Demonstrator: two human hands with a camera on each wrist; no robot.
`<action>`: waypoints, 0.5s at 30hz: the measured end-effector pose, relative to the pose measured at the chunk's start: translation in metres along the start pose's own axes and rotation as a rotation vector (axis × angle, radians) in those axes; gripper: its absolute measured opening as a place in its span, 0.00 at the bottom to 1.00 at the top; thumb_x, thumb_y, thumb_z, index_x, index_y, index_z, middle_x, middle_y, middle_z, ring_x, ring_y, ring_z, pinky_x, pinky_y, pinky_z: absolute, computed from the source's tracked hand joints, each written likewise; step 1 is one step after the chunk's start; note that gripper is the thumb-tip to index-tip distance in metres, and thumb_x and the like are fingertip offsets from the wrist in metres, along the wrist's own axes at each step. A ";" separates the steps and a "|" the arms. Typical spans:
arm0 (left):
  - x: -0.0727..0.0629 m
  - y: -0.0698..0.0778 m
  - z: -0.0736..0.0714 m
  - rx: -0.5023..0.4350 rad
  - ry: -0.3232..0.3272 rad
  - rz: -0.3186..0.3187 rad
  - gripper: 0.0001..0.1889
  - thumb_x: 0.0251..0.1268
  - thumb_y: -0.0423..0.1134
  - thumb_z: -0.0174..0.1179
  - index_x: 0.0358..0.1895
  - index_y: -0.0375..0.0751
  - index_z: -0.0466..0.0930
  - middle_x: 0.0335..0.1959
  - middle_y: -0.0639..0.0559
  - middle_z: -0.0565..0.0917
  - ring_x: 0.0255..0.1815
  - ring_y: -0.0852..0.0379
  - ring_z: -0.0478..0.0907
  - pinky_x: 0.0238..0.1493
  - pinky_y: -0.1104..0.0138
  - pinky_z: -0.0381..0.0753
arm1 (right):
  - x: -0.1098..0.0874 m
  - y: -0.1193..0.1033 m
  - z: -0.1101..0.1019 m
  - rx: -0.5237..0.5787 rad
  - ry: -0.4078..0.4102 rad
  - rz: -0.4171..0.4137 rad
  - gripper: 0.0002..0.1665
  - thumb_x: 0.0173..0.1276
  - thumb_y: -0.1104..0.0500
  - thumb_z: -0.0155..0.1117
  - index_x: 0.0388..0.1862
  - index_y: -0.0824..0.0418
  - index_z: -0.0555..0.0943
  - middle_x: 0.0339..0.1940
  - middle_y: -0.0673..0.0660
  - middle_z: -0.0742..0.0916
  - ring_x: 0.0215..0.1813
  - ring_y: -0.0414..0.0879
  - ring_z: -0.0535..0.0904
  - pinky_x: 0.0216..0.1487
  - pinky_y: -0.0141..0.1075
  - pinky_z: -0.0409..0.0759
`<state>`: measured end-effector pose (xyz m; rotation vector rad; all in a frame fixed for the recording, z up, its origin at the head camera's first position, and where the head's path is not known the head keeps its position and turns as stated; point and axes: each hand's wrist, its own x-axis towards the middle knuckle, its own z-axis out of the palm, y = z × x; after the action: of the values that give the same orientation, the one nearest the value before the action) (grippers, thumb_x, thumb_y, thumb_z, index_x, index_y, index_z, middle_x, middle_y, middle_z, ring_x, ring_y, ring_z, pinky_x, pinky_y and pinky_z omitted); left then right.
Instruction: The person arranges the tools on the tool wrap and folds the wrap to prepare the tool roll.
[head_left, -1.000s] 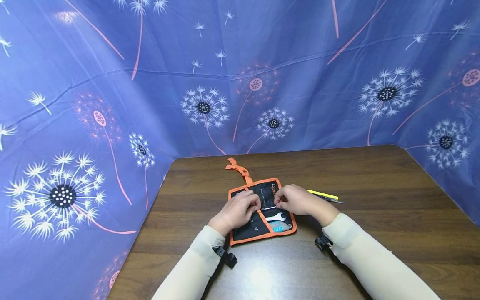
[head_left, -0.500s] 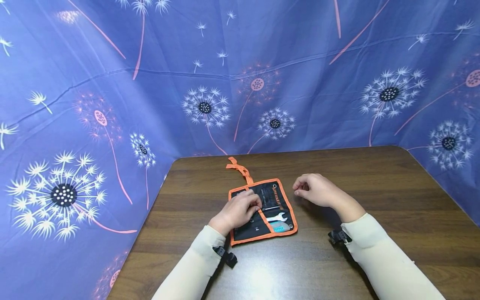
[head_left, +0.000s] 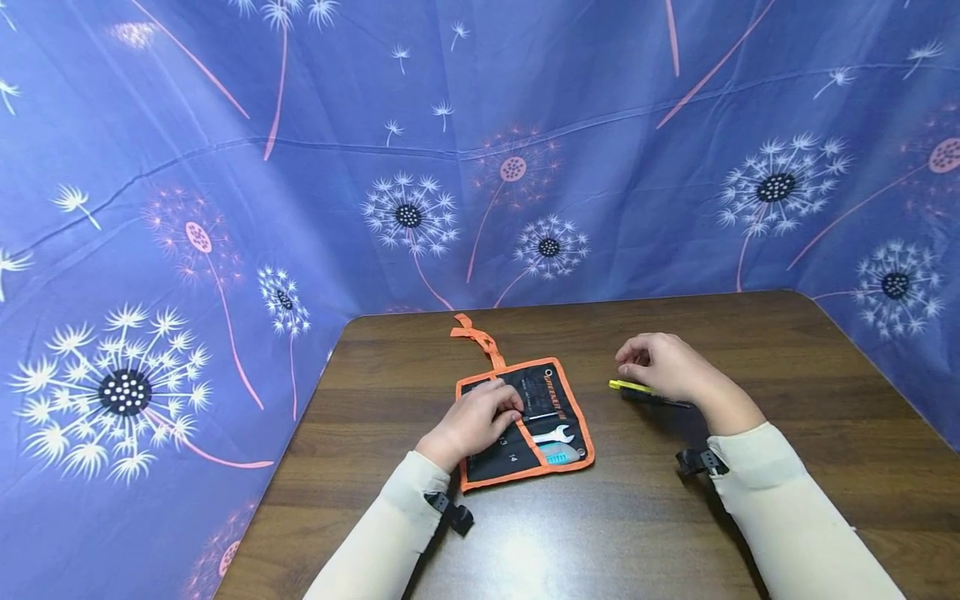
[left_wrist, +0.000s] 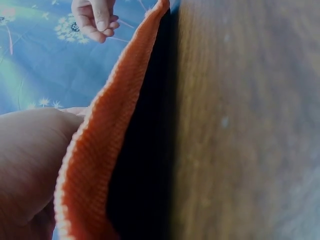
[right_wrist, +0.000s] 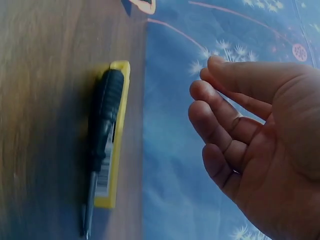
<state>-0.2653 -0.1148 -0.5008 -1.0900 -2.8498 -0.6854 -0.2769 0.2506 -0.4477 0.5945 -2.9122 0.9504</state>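
Head view: the left hand (head_left: 474,423) pinches the orange pocket edge (head_left: 531,443) of a black tool pouch (head_left: 534,390), which lies on the worktop (head_left: 375,400) with a wrench (head_left: 555,435) showing. The right hand (head_left: 667,367), fingers loosely curved and holding nothing, hangs near a screwdriver (right_wrist: 106,115) lying along a yellow-edged item (right_wrist: 115,170), right of the pouch.

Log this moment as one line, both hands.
left hand: pinching orange-trimmed black fabric tool pouch | right hand: empty, near black-handled metal screwdriver and yellow-edged flat item | silver metal open-end wrench: in pouch
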 end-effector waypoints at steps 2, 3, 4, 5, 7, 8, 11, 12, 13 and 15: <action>-0.001 0.000 -0.001 -0.005 0.000 -0.019 0.03 0.78 0.48 0.63 0.48 0.61 0.81 0.42 0.67 0.77 0.41 0.69 0.75 0.43 0.68 0.79 | -0.001 0.002 -0.004 0.005 -0.003 0.010 0.04 0.70 0.63 0.72 0.43 0.58 0.89 0.32 0.47 0.86 0.36 0.43 0.81 0.39 0.41 0.79; -0.001 0.000 -0.002 -0.009 0.001 -0.026 0.03 0.78 0.48 0.63 0.48 0.61 0.81 0.42 0.67 0.77 0.41 0.69 0.75 0.43 0.67 0.79 | -0.002 0.002 -0.005 0.008 -0.004 0.015 0.04 0.70 0.63 0.73 0.43 0.58 0.89 0.32 0.48 0.86 0.36 0.43 0.81 0.38 0.41 0.79; -0.002 -0.001 -0.002 -0.010 0.001 -0.030 0.04 0.78 0.48 0.62 0.49 0.61 0.81 0.42 0.67 0.77 0.41 0.69 0.76 0.43 0.67 0.79 | -0.002 0.003 -0.007 0.011 -0.009 0.019 0.05 0.70 0.63 0.73 0.43 0.59 0.89 0.32 0.48 0.86 0.36 0.43 0.81 0.38 0.41 0.79; -0.002 -0.001 -0.003 -0.011 0.001 -0.034 0.04 0.78 0.48 0.62 0.49 0.60 0.81 0.42 0.67 0.78 0.41 0.68 0.76 0.43 0.67 0.79 | -0.003 0.004 -0.008 0.015 -0.015 0.028 0.05 0.69 0.63 0.73 0.43 0.59 0.89 0.32 0.48 0.86 0.36 0.44 0.81 0.38 0.41 0.79; -0.003 -0.002 -0.003 -0.003 0.001 -0.039 0.04 0.78 0.48 0.62 0.50 0.59 0.81 0.43 0.66 0.78 0.41 0.68 0.76 0.43 0.66 0.79 | -0.004 0.006 -0.010 0.019 -0.034 0.041 0.06 0.69 0.62 0.74 0.44 0.60 0.88 0.32 0.49 0.86 0.36 0.44 0.81 0.38 0.41 0.79; -0.003 -0.003 -0.004 0.003 0.003 -0.040 0.04 0.78 0.47 0.62 0.50 0.59 0.80 0.44 0.65 0.78 0.41 0.68 0.76 0.43 0.66 0.79 | -0.005 0.007 -0.011 0.019 -0.049 0.049 0.07 0.70 0.62 0.73 0.45 0.60 0.88 0.33 0.49 0.86 0.36 0.44 0.81 0.38 0.41 0.78; -0.003 -0.004 -0.004 0.019 0.015 -0.047 0.05 0.78 0.46 0.63 0.51 0.58 0.81 0.47 0.64 0.78 0.41 0.66 0.76 0.43 0.66 0.80 | -0.007 0.014 -0.014 0.031 -0.094 0.068 0.10 0.71 0.61 0.73 0.48 0.64 0.88 0.33 0.49 0.86 0.36 0.44 0.80 0.37 0.41 0.78; -0.003 -0.005 -0.004 0.025 0.020 -0.048 0.05 0.78 0.46 0.63 0.51 0.58 0.81 0.47 0.63 0.78 0.42 0.65 0.76 0.43 0.65 0.80 | -0.008 0.017 -0.016 0.035 -0.110 0.074 0.11 0.71 0.61 0.73 0.48 0.64 0.87 0.33 0.49 0.86 0.36 0.44 0.80 0.38 0.41 0.78; -0.003 -0.005 -0.004 0.030 0.024 -0.047 0.05 0.78 0.46 0.63 0.51 0.58 0.81 0.48 0.63 0.78 0.42 0.65 0.76 0.44 0.65 0.80 | -0.009 0.020 -0.017 0.035 -0.124 0.077 0.12 0.71 0.61 0.73 0.49 0.66 0.87 0.34 0.49 0.86 0.37 0.44 0.80 0.38 0.41 0.78; -0.002 -0.006 -0.003 0.041 0.031 -0.048 0.05 0.78 0.45 0.63 0.51 0.58 0.81 0.48 0.62 0.77 0.43 0.65 0.77 0.45 0.64 0.81 | -0.012 0.026 -0.020 0.040 -0.142 0.084 0.13 0.70 0.61 0.74 0.49 0.67 0.86 0.34 0.49 0.86 0.37 0.44 0.80 0.39 0.41 0.78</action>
<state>-0.2682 -0.1217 -0.5010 -1.0000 -2.8588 -0.6379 -0.2769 0.2854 -0.4480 0.5686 -3.0722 1.0178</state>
